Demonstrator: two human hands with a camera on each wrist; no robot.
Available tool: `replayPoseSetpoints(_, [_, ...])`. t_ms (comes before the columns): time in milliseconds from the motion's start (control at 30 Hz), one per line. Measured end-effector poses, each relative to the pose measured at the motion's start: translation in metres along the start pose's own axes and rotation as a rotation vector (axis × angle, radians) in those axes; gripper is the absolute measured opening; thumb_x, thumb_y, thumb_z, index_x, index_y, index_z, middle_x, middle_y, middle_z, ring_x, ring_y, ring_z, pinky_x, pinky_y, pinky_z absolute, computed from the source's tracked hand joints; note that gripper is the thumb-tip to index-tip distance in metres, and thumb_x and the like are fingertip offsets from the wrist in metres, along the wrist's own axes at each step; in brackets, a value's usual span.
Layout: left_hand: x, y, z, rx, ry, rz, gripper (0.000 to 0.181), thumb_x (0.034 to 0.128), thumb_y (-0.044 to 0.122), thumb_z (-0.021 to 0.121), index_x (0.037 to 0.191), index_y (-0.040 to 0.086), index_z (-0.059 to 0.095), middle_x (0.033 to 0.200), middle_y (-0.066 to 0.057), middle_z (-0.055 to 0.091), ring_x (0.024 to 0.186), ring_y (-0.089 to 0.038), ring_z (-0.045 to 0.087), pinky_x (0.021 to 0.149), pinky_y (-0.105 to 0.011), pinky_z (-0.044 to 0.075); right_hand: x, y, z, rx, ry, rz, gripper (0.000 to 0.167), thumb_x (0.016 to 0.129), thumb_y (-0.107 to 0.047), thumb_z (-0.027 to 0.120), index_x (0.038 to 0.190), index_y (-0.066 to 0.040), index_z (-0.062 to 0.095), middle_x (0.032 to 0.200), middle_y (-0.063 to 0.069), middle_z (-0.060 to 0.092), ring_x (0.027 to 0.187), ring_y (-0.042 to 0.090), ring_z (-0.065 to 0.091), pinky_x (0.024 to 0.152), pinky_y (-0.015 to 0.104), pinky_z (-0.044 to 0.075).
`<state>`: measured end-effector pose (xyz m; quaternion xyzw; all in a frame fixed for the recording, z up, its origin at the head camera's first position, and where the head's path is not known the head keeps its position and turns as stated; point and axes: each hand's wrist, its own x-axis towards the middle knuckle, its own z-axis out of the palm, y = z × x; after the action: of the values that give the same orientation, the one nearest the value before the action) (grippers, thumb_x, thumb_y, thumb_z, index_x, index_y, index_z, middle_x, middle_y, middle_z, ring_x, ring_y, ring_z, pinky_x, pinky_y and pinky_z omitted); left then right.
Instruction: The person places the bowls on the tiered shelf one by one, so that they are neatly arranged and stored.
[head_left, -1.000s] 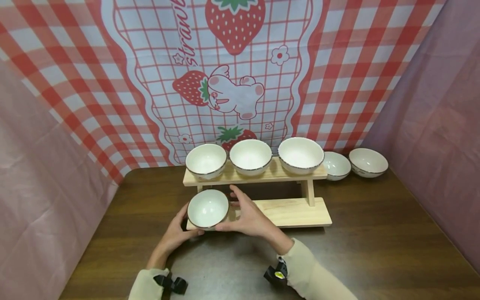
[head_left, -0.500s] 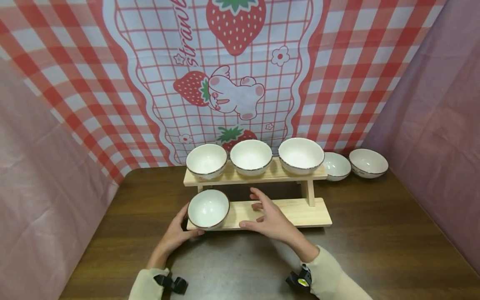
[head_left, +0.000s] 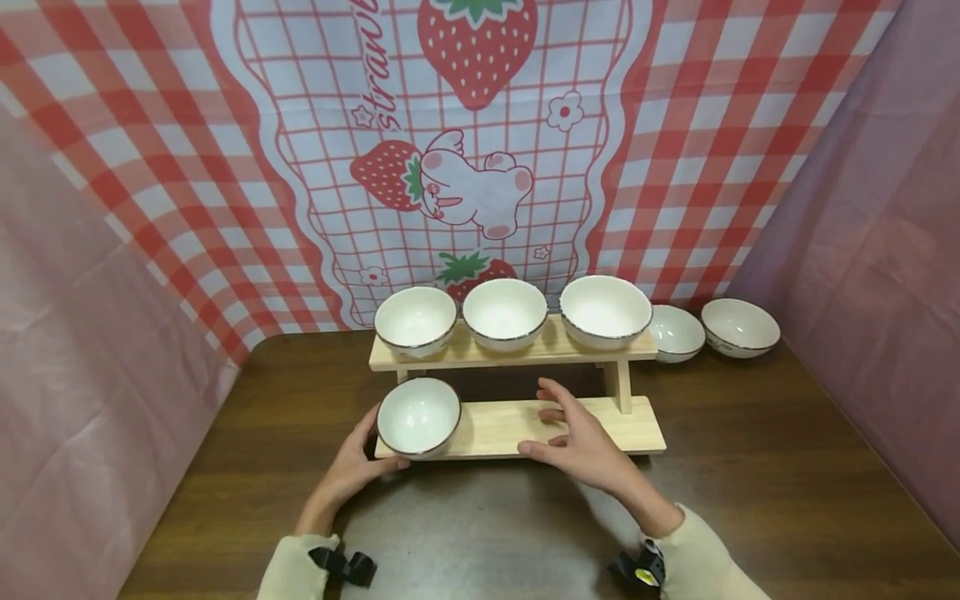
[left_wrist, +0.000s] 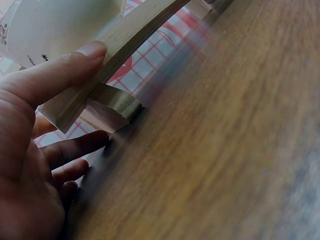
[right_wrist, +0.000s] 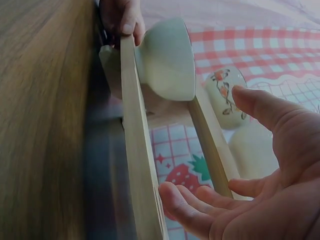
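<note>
The left hand (head_left: 349,465) is round the left end of the wooden stand's lower shelf (head_left: 491,429), beside a white bowl (head_left: 418,417) with a brown rim. In the left wrist view its thumb lies on the board (left_wrist: 145,30), with fingers below and behind the board's end. The bowl stands upright on the shelf's left part. Over the right half of the same shelf, the right hand (head_left: 588,446) holds nothing, its fingers spread and slightly bent. In the right wrist view, a gap separates the right hand (right_wrist: 270,185) from the bowl (right_wrist: 170,60).
Three white bowls stand in a row on the upper shelf: left (head_left: 416,321), middle (head_left: 505,314) and right (head_left: 606,311). Two more bowls (head_left: 677,333) (head_left: 741,327) are on the table (head_left: 750,467) behind and right of the stand. A checked cloth (head_left: 697,167) hangs behind.
The right hand has let go of the brown-rimmed bowl and moved right along the lower shelf. The bowl and the left hand have stayed in place.
</note>
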<state>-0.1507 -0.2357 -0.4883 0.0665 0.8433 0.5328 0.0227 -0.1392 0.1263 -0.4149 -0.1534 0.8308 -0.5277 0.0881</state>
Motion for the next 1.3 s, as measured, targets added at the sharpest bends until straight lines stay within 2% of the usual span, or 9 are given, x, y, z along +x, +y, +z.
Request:
replayPoseSetpoints(300, [0.001,0.000,0.000,-0.013,0.001,-0.011,0.101,0.0716,0.014,0.089,0.155,0.008,0.034,0.158,-0.019,0.040,0.147,-0.039,0.032,0.119,-0.062,0.019,-0.013,0.007,-0.022,-0.039,0.064,0.009,0.089,0.086,-0.028,0.080,0.154,-0.007,0.029,0.153,0.027,0.040,0.133,0.045,0.051,0.088,0.044,0.057])
replayPoseSetpoints(467, [0.001,0.000,0.000,-0.005,0.002,0.004,0.101,0.0716,0.014,0.090,0.155,0.008,0.034,0.157,-0.020,0.041,0.146,-0.038,0.033,0.118,-0.062,0.022,-0.020,0.010,-0.034,-0.051,0.103,0.007,0.087,0.086,-0.026,0.080,0.154,-0.004,0.029,0.151,0.028,0.041,0.131,0.046,0.052,0.087,0.042,0.057])
replayPoseSetpoints(667, [0.002,0.001,0.001,-0.002,0.003,0.034,0.101,0.0707,0.012,0.090,0.154,0.005,0.034,0.156,-0.021,0.042,0.144,-0.039,0.036,0.117,-0.060,0.024,-0.027,0.014,-0.049,-0.081,0.150,0.007,0.085,0.087,-0.021,0.079,0.153,-0.001,0.030,0.149,0.030,0.042,0.130,0.047,0.053,0.085,0.037,0.057])
replayPoseSetpoints(933, [0.000,0.003,0.000,0.018,0.011,0.014,0.102,0.0711,0.013,0.090,0.155,0.005,0.033,0.158,-0.020,0.040,0.146,-0.038,0.034,0.117,-0.060,0.024,-0.035,0.021,-0.067,-0.114,0.211,-0.005,0.082,0.087,-0.016,0.078,0.151,0.001,0.030,0.145,0.030,0.044,0.126,0.046,0.055,0.080,0.024,0.056])
replayPoseSetpoints(1167, [0.000,0.002,0.000,0.000,0.008,0.017,0.102,0.0708,0.013,0.090,0.155,0.004,0.033,0.157,-0.022,0.040,0.146,-0.040,0.033,0.118,-0.061,0.021,-0.039,0.027,-0.091,-0.182,0.239,0.049,0.086,0.089,-0.021,0.076,0.154,0.001,0.024,0.148,0.031,0.041,0.128,0.048,0.053,0.084,0.030,0.055])
replayPoseSetpoints(1300, [0.001,0.001,0.000,-0.012,0.003,0.015,0.102,0.0708,0.013,0.090,0.155,0.004,0.032,0.157,-0.022,0.040,0.146,-0.039,0.033,0.119,-0.060,0.019,-0.041,0.031,-0.105,-0.203,0.262,0.088,0.089,0.090,-0.023,0.075,0.155,0.001,0.021,0.150,0.031,0.039,0.129,0.049,0.052,0.079,0.019,0.052])
